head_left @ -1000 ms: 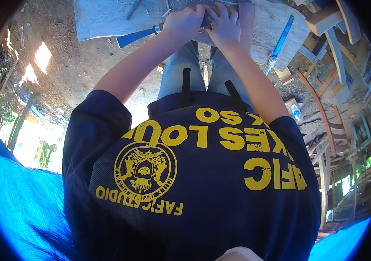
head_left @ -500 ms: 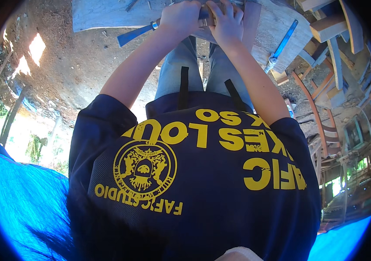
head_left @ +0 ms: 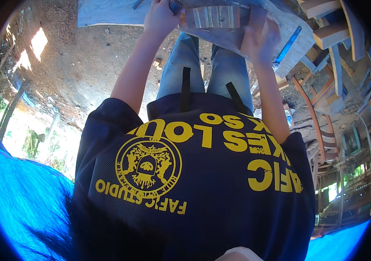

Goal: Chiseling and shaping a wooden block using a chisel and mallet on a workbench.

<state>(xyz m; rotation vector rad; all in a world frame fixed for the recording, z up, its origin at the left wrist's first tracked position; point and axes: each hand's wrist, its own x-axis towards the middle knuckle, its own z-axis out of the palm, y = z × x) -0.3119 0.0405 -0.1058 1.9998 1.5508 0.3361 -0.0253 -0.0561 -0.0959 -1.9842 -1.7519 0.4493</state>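
Observation:
My left hand (head_left: pixel 160 19) is closed at the top edge, around the chisel; only a dark, rounded part of the chisel (head_left: pixel 176 7) shows beside the fingers, and its blade is out of sight. To its right lies a short wooden piece (head_left: pixel 213 17) with several crosswise cuts and stripes. My right hand (head_left: pixel 262 41) is beside an upright-looking strip of wood (head_left: pixel 257 18) at the right end of that piece. Motion blurs its fingers, so I cannot tell whether it grips the strip.
A broad, pale wooden board (head_left: pixel 116 13) spans the top of the view beneath the work. On its right part lies a long, flat, bluish tool (head_left: pixel 289 45). Wooden chair parts (head_left: pixel 331 32) are stacked at the right, with a reddish slatted frame (head_left: pixel 324 130) below them.
My left hand has moved left and up, and the chisel's blade no longer shows. My right hand has moved right and down, away from the left, uncovering the striped wooden piece.

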